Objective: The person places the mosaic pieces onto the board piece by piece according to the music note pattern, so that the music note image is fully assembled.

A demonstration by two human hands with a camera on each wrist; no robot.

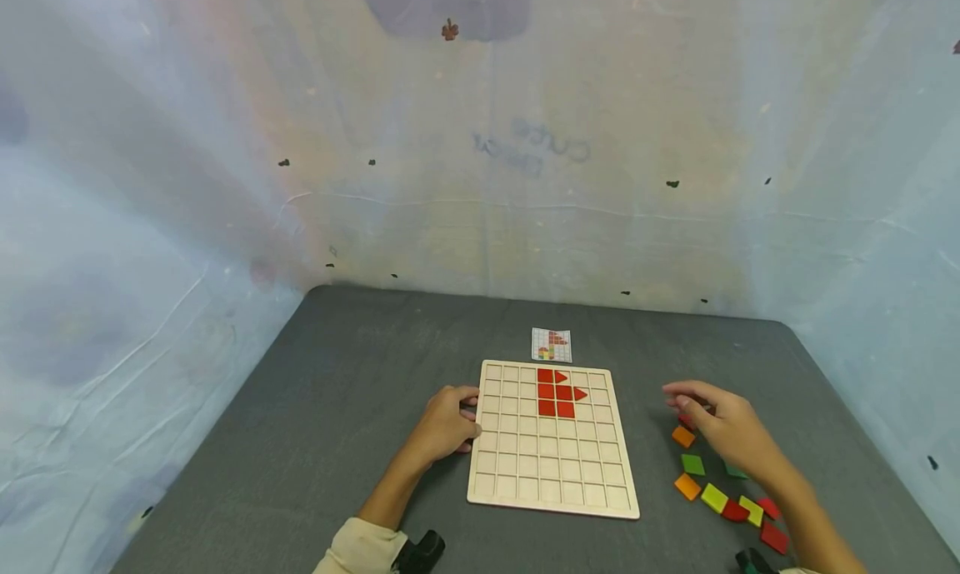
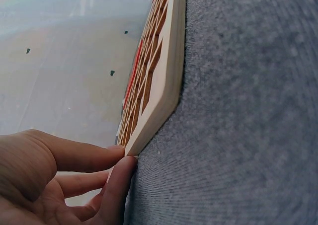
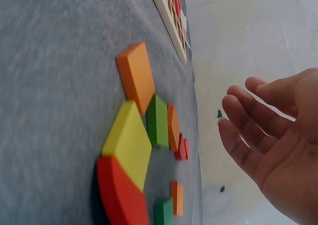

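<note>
A wooden grid board (image 1: 549, 467) lies on the dark table, with several red squares (image 1: 547, 391) and two red triangles (image 1: 580, 394) set in its upper cells. At the board's left edge, my left hand (image 1: 441, 426) pinches the rim between thumb and fingers, as the left wrist view (image 2: 82, 160) also shows. My right hand (image 1: 726, 426) hovers over the loose pieces to the right, its fingers loosely bent and holding nothing in the right wrist view. Below it are an orange block (image 3: 136, 76), a yellow block (image 3: 128, 140) and a red curved block (image 3: 119, 190).
A small printed pattern card (image 1: 551, 346) lies just beyond the board's far edge. Loose green (image 1: 692, 464), orange (image 1: 686, 486) and red (image 1: 774, 537) pieces spread across the right of the table (image 1: 360, 349). A pale sheet (image 1: 480, 241) hangs behind it.
</note>
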